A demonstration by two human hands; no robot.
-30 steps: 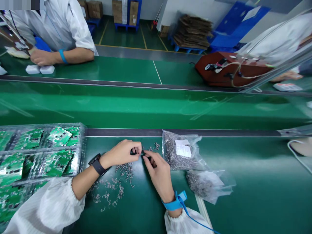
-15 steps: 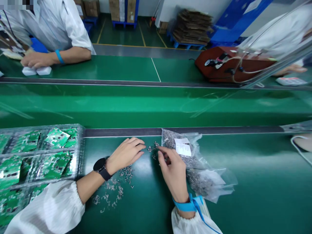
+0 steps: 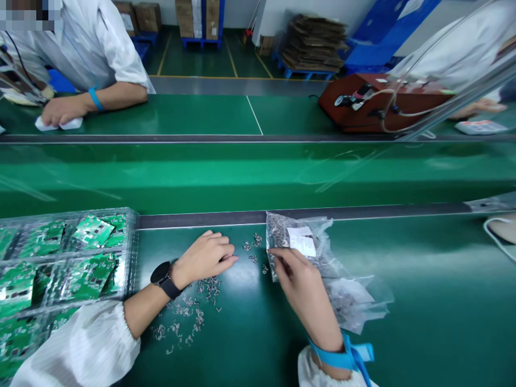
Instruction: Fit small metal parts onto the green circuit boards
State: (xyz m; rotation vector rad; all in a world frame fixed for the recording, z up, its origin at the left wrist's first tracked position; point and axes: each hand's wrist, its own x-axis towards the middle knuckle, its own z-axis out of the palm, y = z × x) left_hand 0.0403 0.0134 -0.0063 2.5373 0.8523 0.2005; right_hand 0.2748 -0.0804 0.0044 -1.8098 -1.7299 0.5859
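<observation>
My left hand (image 3: 207, 258), with a black watch on the wrist, hovers over the table with its fingers curled inward. What it holds, if anything, is hidden. Below it lie scattered small shiny metal parts (image 3: 185, 309). A few little clusters of the same parts (image 3: 253, 244) sit between my hands. My right hand (image 3: 300, 282), wearing a blue wrist strap, has thumb and fingers bent together at the left edge of a clear plastic bag (image 3: 280, 231) full of small parts with a white label. Whether the fingertips grip the bag I cannot tell. A second bag (image 3: 349, 303) lies partly behind this hand.
A clear compartment tray (image 3: 133, 242) of green circuit boards (image 3: 91, 274) stands at the left. A ledge (image 3: 201, 219) runs along the table's far edge. Across the green divider, a co-worker's hand (image 3: 64, 110) rests on white pieces; a brown device (image 3: 355, 102) with tubes stands right.
My right hand has moved right, from the small part clusters to the bag's left edge. My left hand has drawn back slightly left, and its fingers have curled in.
</observation>
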